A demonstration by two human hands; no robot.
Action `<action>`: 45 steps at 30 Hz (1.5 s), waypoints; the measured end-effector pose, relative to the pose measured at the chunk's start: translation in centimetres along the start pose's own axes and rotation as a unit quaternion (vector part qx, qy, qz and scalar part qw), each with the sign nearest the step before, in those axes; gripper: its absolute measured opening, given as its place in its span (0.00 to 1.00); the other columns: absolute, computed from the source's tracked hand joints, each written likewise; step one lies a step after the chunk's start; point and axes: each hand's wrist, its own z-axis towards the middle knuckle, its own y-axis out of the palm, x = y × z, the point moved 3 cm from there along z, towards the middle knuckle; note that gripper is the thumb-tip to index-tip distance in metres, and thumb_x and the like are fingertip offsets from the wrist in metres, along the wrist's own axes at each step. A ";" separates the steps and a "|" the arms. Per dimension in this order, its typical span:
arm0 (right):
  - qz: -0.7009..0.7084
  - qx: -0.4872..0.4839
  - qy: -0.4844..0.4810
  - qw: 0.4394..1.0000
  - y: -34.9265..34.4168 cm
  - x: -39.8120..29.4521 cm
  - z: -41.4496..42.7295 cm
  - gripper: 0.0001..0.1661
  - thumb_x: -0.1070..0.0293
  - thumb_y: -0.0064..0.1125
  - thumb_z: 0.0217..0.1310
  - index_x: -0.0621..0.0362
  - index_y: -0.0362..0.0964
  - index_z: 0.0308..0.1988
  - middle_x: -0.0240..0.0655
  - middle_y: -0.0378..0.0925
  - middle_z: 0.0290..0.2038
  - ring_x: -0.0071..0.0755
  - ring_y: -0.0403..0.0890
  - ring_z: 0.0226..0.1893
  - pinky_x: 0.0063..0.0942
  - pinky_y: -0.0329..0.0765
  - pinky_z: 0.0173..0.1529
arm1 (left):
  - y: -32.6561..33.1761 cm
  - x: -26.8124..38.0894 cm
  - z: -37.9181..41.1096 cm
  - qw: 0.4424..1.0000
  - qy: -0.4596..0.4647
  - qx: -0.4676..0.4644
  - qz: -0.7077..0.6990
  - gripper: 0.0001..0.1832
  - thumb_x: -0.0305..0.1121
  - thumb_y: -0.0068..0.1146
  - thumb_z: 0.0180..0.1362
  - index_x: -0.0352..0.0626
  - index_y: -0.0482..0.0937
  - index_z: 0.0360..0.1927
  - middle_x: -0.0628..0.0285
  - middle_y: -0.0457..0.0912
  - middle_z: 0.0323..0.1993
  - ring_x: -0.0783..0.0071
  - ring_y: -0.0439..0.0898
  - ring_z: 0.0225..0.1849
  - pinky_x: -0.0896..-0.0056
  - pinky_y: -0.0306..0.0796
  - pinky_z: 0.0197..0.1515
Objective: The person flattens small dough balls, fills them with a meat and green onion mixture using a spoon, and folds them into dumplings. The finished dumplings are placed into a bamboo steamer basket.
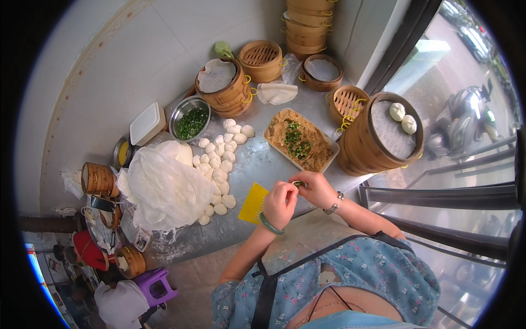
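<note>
My left hand [280, 202], with a green bangle on the wrist, and my right hand [317, 190], with metal bracelets, meet above the table's near edge. Between their fingertips they grip a small filled dough piece [299, 184]; dark filling shows at its opening, and fingers hide most of it. A yellow toothed dough scraper [251, 204] lies beside my left hand. Just beyond my hands sits a rectangular tub of minced filling [279, 128] topped with chopped green onions. Several floured dough balls [220, 177] cluster to the left, near a large dough mass under a white cloth [166, 189].
A tall bamboo steamer stack [357, 150] at right carries two white buns [402, 118]. More steamers [224, 96] line the back. A metal bowl of chopped greens [191, 122] and a lidded white box [147, 123] stand left. A person [121, 304] is near a purple stool [158, 288].
</note>
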 end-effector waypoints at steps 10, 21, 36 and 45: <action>0.314 -0.074 0.166 0.932 -0.2 2.1 0.5 0.12 0.76 0.53 0.57 0.64 0.76 0.42 0.31 0.79 0.35 0.21 0.76 0.33 0.21 0.74 0.37 | -0.2 -0.8 -0.2 0.995 -0.072 -0.003 -0.075 0.05 0.19 0.56 0.53 0.37 0.72 0.32 0.58 0.75 0.28 0.69 0.77 0.26 0.73 0.71 0.29; 0.024 0.017 -0.010 1.000 -0.4 -0.1 0.2 0.22 0.81 0.55 0.49 0.63 0.72 0.48 0.39 0.81 0.38 0.31 0.81 0.36 0.25 0.76 0.40 | -0.2 -0.1 0.1 0.999 0.010 -0.026 0.018 0.08 0.19 0.58 0.51 0.37 0.73 0.34 0.57 0.74 0.31 0.66 0.77 0.26 0.72 0.71 0.28; 0.414 -0.080 0.255 0.870 0.7 2.7 -0.5 0.18 0.79 0.49 0.59 0.69 0.67 0.50 0.33 0.78 0.35 0.27 0.79 0.35 0.25 0.77 0.43 | 0.5 -0.5 -0.5 0.997 -0.049 0.009 -0.060 0.07 0.19 0.58 0.50 0.36 0.73 0.32 0.58 0.74 0.31 0.68 0.76 0.28 0.73 0.70 0.29; 0.117 -0.091 0.153 0.977 0.2 1.7 -0.3 0.18 0.76 0.56 0.51 0.63 0.72 0.46 0.36 0.79 0.36 0.25 0.79 0.37 0.23 0.76 0.42 | 0.6 -1.2 -0.5 0.997 -0.043 -0.046 -0.047 0.07 0.18 0.57 0.51 0.37 0.73 0.33 0.57 0.73 0.33 0.65 0.76 0.28 0.70 0.71 0.29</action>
